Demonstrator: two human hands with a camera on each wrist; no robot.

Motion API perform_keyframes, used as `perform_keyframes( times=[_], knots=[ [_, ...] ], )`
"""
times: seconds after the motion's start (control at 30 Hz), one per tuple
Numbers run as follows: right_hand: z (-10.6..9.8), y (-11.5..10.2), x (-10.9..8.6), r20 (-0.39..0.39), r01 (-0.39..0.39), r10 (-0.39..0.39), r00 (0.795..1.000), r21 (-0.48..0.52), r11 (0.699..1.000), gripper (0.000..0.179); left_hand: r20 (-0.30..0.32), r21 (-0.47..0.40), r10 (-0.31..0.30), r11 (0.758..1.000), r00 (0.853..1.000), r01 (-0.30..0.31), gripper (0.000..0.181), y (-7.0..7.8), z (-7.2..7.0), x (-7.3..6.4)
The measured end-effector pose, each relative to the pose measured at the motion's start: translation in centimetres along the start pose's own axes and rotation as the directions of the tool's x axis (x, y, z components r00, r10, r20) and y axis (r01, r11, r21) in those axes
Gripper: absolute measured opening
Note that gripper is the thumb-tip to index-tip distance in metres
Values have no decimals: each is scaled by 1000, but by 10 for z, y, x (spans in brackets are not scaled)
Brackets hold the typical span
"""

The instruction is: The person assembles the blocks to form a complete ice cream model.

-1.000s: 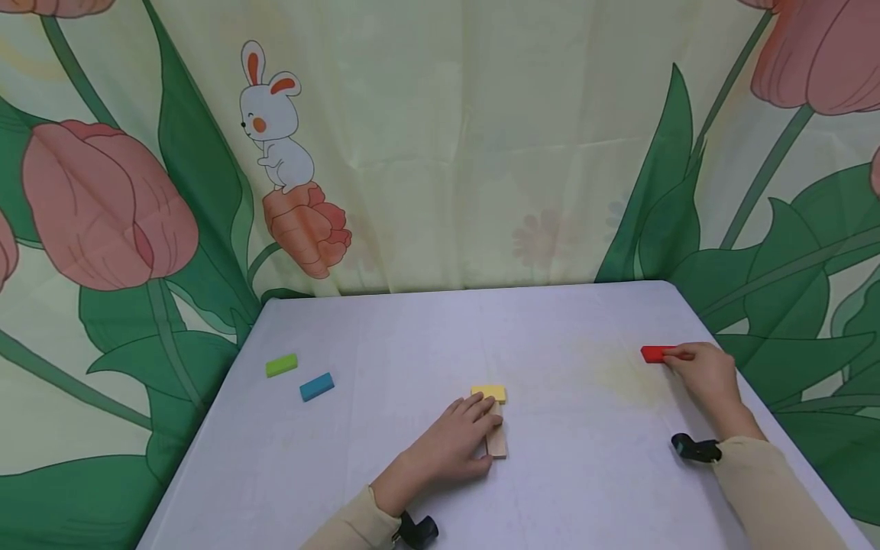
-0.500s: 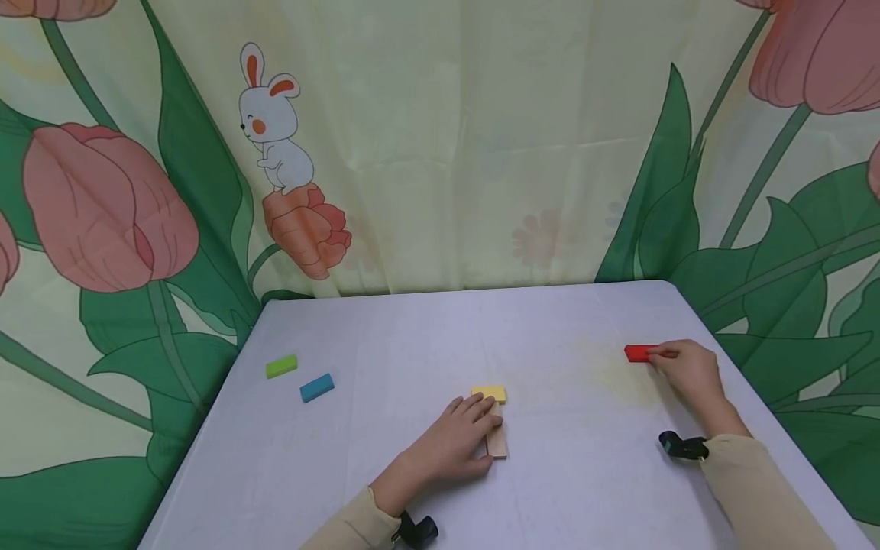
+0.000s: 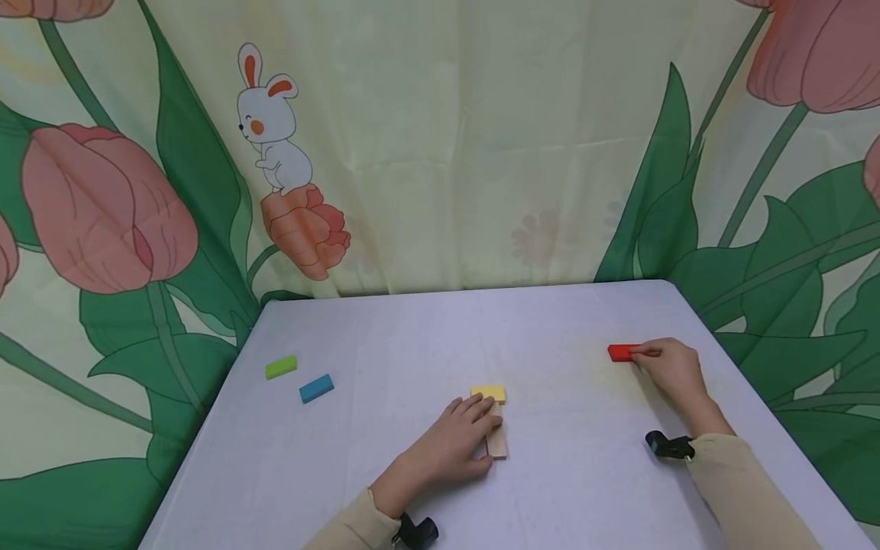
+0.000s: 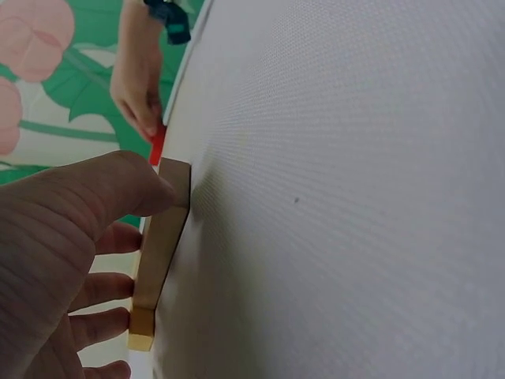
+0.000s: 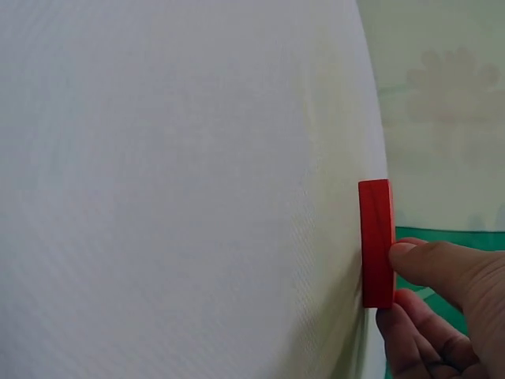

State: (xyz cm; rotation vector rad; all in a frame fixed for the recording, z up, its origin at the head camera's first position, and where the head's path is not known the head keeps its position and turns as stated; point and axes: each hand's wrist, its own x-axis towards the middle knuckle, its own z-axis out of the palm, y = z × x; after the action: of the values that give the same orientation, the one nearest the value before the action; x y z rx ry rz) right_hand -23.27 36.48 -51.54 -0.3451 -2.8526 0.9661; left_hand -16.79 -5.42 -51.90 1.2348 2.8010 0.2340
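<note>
On the table's middle, a plain wooden block (image 3: 497, 443) points away from the person, with a yellow block (image 3: 495, 391) lying crosswise at its far end. My left hand (image 3: 447, 449) rests over both, fingers spread; its thumb (image 4: 146, 185) touches the wooden block's near end. Part of the wooden block is hidden under the fingers. Over at the right, my right hand (image 3: 674, 374) pinches a red block (image 3: 621, 353) by its right end. In the right wrist view the red block (image 5: 377, 245) sits between thumb and fingertips, seemingly just above the cloth; a gap is hard to judge.
A green block (image 3: 281, 367) and a blue block (image 3: 317, 388) lie at the left of the white-covered table (image 3: 385, 336). Behind the table's far edge hangs a curtain (image 3: 447, 153) printed with tulips and a rabbit.
My right hand has moved steadily left with the red block, away from the table's right edge. The left hand and the other blocks have stayed in place.
</note>
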Motion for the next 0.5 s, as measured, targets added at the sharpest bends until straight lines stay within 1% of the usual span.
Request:
perform_keyframes(
  times=[0.27, 0.5],
  knots=[
    [12, -8, -3, -17, 22, -22, 1000, 3, 1000, 26, 15, -11, -5, 1000, 1000, 5, 56, 0, -1, 0],
    [18, -18, -4, -24, 58, -58, 998, 11, 998, 24, 12, -9, -2, 1000, 1000, 2, 56, 0, -1, 0]
  ],
)
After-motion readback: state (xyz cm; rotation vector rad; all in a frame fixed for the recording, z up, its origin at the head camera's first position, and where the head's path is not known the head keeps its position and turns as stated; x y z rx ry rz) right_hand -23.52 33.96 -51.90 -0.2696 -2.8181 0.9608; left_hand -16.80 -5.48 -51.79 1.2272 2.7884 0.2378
